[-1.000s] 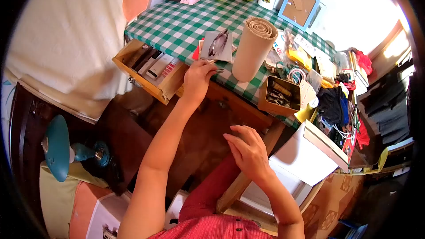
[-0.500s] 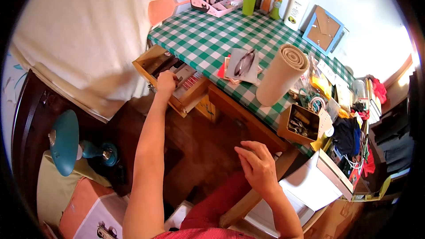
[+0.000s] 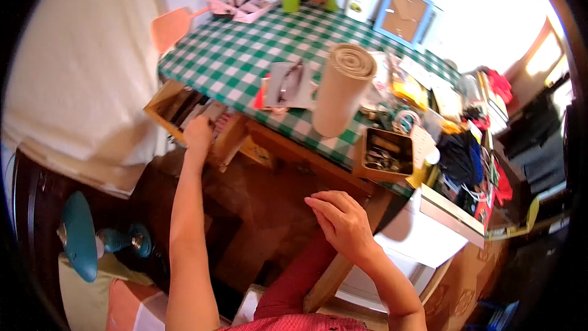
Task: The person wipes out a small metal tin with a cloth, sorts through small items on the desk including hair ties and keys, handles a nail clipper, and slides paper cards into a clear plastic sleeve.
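Head-worn view, forward and down

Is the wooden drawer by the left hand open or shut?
Open. The wooden drawer juts out from under the checked tablecloth, and its inside shows beside the left hand.
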`<state>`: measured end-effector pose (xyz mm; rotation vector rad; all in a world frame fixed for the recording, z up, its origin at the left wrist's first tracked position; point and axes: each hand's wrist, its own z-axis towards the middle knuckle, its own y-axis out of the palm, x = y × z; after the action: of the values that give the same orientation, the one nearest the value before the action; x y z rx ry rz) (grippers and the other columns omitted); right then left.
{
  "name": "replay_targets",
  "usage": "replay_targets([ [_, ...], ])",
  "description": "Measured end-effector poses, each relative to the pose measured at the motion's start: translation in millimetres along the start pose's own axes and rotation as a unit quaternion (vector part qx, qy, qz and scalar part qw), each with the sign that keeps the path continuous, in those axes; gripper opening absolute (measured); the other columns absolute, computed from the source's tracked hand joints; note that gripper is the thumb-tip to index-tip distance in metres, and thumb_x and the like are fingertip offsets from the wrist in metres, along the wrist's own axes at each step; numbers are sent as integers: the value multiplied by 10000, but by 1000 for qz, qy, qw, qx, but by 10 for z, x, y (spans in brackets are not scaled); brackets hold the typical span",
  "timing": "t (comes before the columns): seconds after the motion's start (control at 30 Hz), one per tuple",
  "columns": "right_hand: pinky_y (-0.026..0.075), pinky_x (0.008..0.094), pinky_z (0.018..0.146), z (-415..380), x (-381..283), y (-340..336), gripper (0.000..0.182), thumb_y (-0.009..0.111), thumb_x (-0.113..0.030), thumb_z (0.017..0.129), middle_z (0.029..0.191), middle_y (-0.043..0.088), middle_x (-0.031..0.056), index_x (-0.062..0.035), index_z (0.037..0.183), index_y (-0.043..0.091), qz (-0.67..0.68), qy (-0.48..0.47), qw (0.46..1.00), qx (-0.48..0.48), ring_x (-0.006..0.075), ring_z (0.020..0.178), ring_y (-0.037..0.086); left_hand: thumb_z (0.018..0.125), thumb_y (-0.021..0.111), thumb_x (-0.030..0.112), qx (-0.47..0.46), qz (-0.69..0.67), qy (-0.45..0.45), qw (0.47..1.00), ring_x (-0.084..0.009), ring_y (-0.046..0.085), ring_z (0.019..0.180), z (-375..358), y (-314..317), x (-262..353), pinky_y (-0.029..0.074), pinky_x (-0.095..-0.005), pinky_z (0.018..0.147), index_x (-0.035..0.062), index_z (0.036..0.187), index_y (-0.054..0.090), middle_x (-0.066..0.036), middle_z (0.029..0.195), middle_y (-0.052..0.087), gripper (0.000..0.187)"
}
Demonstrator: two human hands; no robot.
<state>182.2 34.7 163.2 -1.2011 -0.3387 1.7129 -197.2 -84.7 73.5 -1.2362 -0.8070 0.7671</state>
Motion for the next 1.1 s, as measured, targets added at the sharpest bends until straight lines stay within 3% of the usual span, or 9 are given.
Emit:
replay_targets([
  [0.17, 518, 358, 737, -90, 144, -388, 260, 646, 5, 778, 913, 658, 103, -43, 1033, 658, -38, 24, 997, 61, 256, 834, 632, 819, 658, 201, 102, -130, 4, 986, -330, 637, 768, -797, -424, 538, 504, -406, 682, 91, 880, 706, -144, 814, 669, 134],
  [0.27, 524, 335, 674, -131, 251, -684, 208, 656, -2, 795, 833, 669, 109, -45, 998, 680, -72, 66, 988, 120, 253, 746, 643, 830, 657, 111, 272, -227, 14, 935, -279, 635, 753, -1149, -528, 906, 505, -354, 699, 45, 865, 679, -110, 805, 668, 78],
  [0.33, 519, 338, 663, -123, 325, -926, 177, 657, -24, 806, 826, 667, 115, -49, 978, 689, -121, 98, 979, 135, 257, 741, 643, 832, 653, 49, 203, -449, 46, 869, -235, 631, 782, -1301, -518, 1188, 502, -322, 724, 15, 853, 663, -87, 836, 670, 41],
  [0.4, 509, 352, 651, -86, 461, -1158, 127, 648, -51, 823, 817, 662, 127, -47, 941, 693, -185, 121, 965, 142, 266, 729, 640, 825, 684, 55, 143, -479, 205, 842, -240, 647, 835, -1491, -573, 1565, 507, -322, 749, 31, 885, 668, -99, 905, 679, 67],
  [0.53, 501, 336, 641, 192, 830, -1552, 126, 638, -12, 821, 822, 658, 156, -6, 940, 681, -240, 140, 953, 116, 269, 691, 639, 744, 799, 275, 48, -496, 359, 789, -269, 534, 1167, -1679, -607, 2255, 466, -355, 945, 56, 1348, 436, -144, 1283, 530, 738],
  [0.63, 507, 340, 645, 440, 1198, -1636, 130, 640, -32, 824, 814, 657, 160, -12, 946, 679, -234, 135, 957, 107, 293, 686, 637, 691, 835, 236, -28, -525, 288, 801, -316, 494, 1201, -1671, -639, 2614, 402, -396, 1005, 41, 1427, 281, -174, 1314, 478, 941],
  [0.67, 500, 370, 698, 514, 1321, -1627, 140, 646, -61, 819, 845, 656, 150, -31, 952, 676, -234, 146, 958, 75, 303, 762, 635, 640, 867, 214, -101, -586, 277, 755, -303, 505, 1191, -1602, -512, 2678, 415, -381, 993, 32, 1457, 189, -177, 1317, 463, 1077],
  [0.9, 490, 408, 788, 824, 1655, -1515, 339, 767, -171, 727, 983, 630, 139, -75, 1036, 665, -287, 211, 931, -74, 315, 899, 623, 545, 914, 176, -135, -609, 248, 741, -256, 575, 1102, -1605, -556, 2668, 464, -356, 937, 40, 1429, 289, -135, 1192, 579, 1092],
  [1.1, 491, 410, 771, 835, 1700, -1480, 270, 751, -136, 734, 903, 633, 138, -63, 971, 646, -312, 175, 929, -93, 324, 868, 627, 538, 912, 100, -140, -590, 253, 754, -202, 566, 1120, -1618, -579, 2662, 482, -343, 945, 72, 1438, 259, -106, 1232, 560, 1112],
])
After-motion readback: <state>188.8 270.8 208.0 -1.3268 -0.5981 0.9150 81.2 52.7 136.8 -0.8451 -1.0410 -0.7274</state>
